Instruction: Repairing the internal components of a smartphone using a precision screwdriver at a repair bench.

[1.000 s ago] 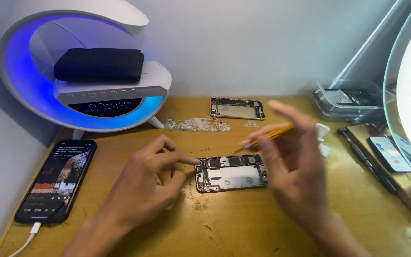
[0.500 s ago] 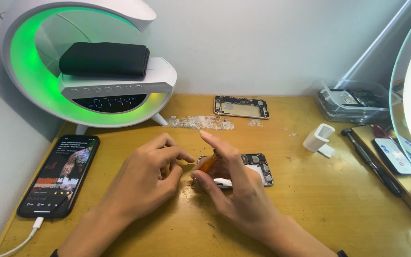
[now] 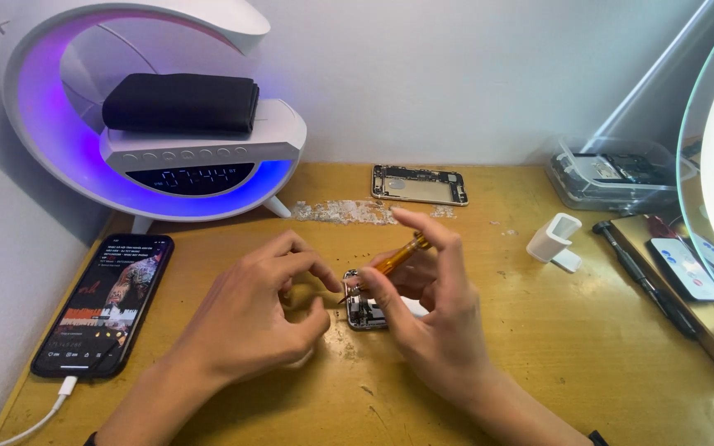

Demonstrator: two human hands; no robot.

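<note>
An opened phone body (image 3: 365,312) with exposed parts lies on the yellow wooden table (image 3: 539,355), mostly hidden under my hands. My right hand (image 3: 423,310) grips a small screwdriver with an orange handle (image 3: 397,256), its tip pointing down-left at the phone's upper end. My left hand (image 3: 262,306) hovers at the phone's left end, with thumb and forefinger pinched together close to the screwdriver tip. Whether something tiny sits between those fingers cannot be made out.
A black smartphone (image 3: 102,304) with a lit screen and white cable lies at the left. Behind stands a ring-shaped lamp clock (image 3: 154,132) glowing purple. Farther back lie a bare phone frame (image 3: 419,184), shards (image 3: 342,211), a white block (image 3: 555,241), black tools (image 3: 644,279) and a clear box (image 3: 613,172).
My right hand came in from the right over the opened phone and now works the screwdriver at its left end. The lamp's glow went from blue to green to purple.
</note>
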